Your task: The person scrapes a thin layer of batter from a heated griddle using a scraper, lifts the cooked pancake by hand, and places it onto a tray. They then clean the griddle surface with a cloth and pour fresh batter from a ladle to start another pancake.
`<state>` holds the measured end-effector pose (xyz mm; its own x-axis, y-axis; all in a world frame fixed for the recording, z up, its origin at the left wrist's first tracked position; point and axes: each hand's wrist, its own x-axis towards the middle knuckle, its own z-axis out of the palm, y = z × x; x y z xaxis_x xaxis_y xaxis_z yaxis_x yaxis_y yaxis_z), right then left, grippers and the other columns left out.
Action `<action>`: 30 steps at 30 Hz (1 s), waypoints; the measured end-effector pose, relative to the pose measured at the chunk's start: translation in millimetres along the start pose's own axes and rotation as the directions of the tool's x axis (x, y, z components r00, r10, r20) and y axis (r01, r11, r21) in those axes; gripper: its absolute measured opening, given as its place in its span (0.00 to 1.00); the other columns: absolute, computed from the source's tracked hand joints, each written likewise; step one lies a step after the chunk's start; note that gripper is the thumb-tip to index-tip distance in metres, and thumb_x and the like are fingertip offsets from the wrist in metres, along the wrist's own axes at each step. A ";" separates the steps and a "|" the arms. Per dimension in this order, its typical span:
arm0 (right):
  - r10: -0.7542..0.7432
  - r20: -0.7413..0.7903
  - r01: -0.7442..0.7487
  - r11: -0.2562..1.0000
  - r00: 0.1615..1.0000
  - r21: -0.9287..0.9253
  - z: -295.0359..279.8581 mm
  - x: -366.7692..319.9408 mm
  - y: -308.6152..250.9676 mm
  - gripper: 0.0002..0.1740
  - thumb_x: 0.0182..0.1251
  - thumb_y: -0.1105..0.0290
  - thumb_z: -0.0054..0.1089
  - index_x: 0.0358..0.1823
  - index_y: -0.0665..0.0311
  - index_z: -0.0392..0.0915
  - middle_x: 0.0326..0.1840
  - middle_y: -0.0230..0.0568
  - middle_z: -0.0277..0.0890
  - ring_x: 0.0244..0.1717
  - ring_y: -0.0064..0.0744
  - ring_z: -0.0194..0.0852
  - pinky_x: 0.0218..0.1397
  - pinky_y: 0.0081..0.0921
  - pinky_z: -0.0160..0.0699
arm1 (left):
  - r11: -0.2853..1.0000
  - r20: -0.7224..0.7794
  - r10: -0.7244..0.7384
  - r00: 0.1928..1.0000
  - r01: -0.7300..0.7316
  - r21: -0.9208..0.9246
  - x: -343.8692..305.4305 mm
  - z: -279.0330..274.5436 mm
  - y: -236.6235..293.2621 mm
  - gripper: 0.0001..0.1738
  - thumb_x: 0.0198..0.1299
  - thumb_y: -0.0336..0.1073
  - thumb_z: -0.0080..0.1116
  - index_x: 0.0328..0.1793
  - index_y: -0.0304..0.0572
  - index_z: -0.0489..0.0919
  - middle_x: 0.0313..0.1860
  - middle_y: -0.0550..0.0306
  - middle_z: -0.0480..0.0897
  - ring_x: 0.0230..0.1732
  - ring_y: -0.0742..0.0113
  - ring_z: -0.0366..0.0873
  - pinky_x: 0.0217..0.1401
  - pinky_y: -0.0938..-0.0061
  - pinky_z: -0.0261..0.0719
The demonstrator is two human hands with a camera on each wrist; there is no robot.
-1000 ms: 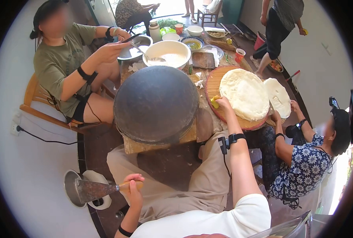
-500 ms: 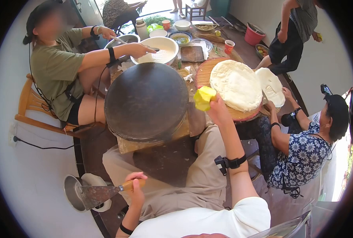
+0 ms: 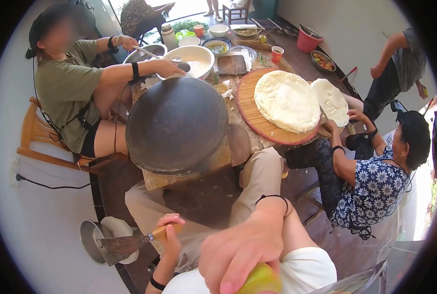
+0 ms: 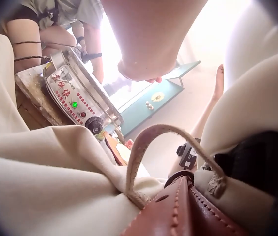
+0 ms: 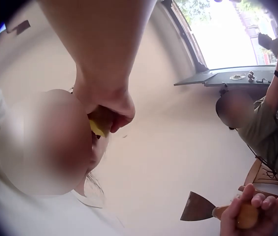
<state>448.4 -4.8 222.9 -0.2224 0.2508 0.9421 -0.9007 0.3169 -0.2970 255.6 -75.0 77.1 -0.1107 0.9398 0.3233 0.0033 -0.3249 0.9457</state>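
The right grip (image 3: 238, 255), fingers curled round the yellow lump (image 3: 260, 280), has lifted it off the desk (image 3: 235, 115) beside the flatbreads (image 3: 287, 100) to the face, while the left grip (image 3: 168, 236) clasps the scraper (image 3: 118, 247) low, leaving the griddle (image 3: 177, 125) untended.

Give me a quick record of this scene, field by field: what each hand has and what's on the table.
left hand: the left hand grips the wooden handle of a scraper, held low beside the knee
right hand: the right hand holds a yellow item, raised close to the head camera
table centre: dark domed griddle
table right: stack of flatbreads on a round woven mat
others: seated person in a green shirt reaching to a white bowl; seated person in a floral top beside the flatbreads
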 end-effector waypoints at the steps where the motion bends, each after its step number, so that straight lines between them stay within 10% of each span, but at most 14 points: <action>1: -0.024 -0.007 0.024 1.000 1.000 0.011 3.2 -3.1 3.5 0.33 0.57 0.52 0.63 0.55 0.67 0.65 0.48 0.45 0.71 0.46 0.44 0.71 0.45 0.36 0.68 | 1.000 -0.011 0.006 1.000 -0.006 -0.002 -0.2 1.1 1.0 0.13 0.65 0.41 0.44 0.42 0.38 0.70 0.29 0.52 0.78 0.39 0.64 0.73 0.56 0.63 0.68; 22: 0.120 -0.084 -0.098 0.968 0.989 0.232 21.6 -10.2 10.6 0.35 0.55 0.47 0.62 0.58 0.54 0.57 0.49 0.51 0.67 0.49 0.42 0.69 0.49 0.31 0.68 | 0.996 0.030 0.046 0.998 -0.044 -0.075 -1.7 4.1 5.5 0.14 0.63 0.41 0.46 0.39 0.37 0.73 0.28 0.53 0.79 0.37 0.64 0.74 0.55 0.63 0.69; 30: 0.341 -0.563 -0.271 0.940 0.752 0.207 -28.0 -39.7 21.3 0.42 0.52 0.44 0.65 0.58 0.54 0.50 0.51 0.51 0.65 0.50 0.34 0.68 0.49 0.26 0.73 | 1.000 -0.028 -0.029 0.999 0.029 -0.008 -5.6 1.0 8.9 0.11 0.61 0.37 0.46 0.38 0.37 0.74 0.28 0.53 0.80 0.39 0.62 0.74 0.55 0.64 0.69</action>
<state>448.5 17.6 174.8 -0.2646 0.8122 0.5198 -0.8637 0.0402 -0.5024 257.3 -83.0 83.7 -0.1385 0.9456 0.2944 -0.0079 -0.2983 0.9544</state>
